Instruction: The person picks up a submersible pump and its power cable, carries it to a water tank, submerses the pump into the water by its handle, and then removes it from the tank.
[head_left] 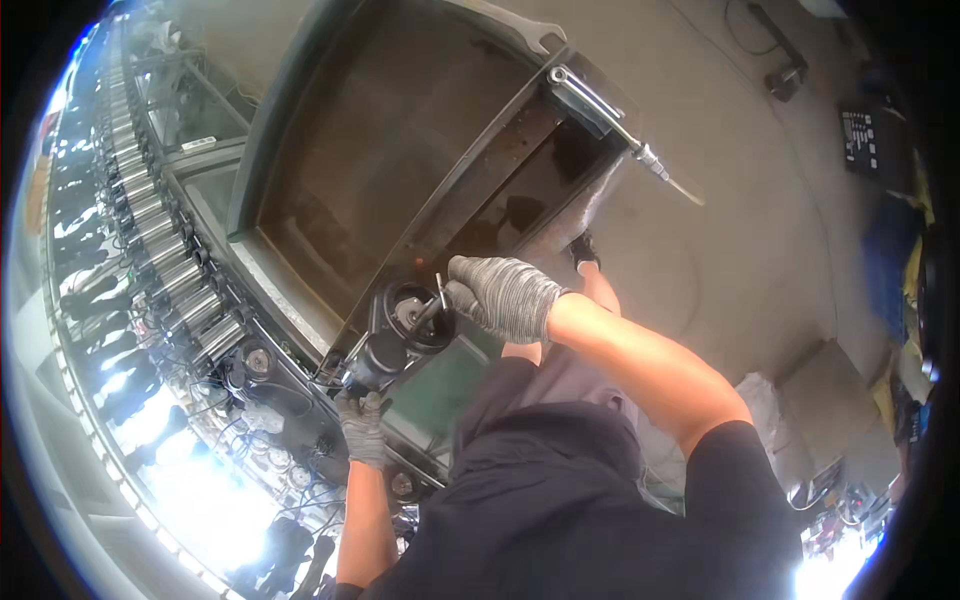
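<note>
My right hand (500, 297), in a grey striped knit glove, is closed round a T-handle tool (441, 291). The tool's shaft slants down into the hub of a black wheel-like pulley (410, 314). Just below the pulley is a black cylindrical part (382, 357) with a shiny metal end. My left hand (362, 430), gloved alike, is closed at the lower end of that cylinder; its fingertips are partly hidden. Both parts sit at the near corner of a dark machine frame (470, 190).
A ratchet wrench (590, 98) with a long thin tip and an open-end wrench (515, 27) lie at the frame's far end. A roller conveyor (150, 215) runs along the left. Brown cardboard (825, 385) stands on the right. A person's foot (583, 248) shows beside the frame.
</note>
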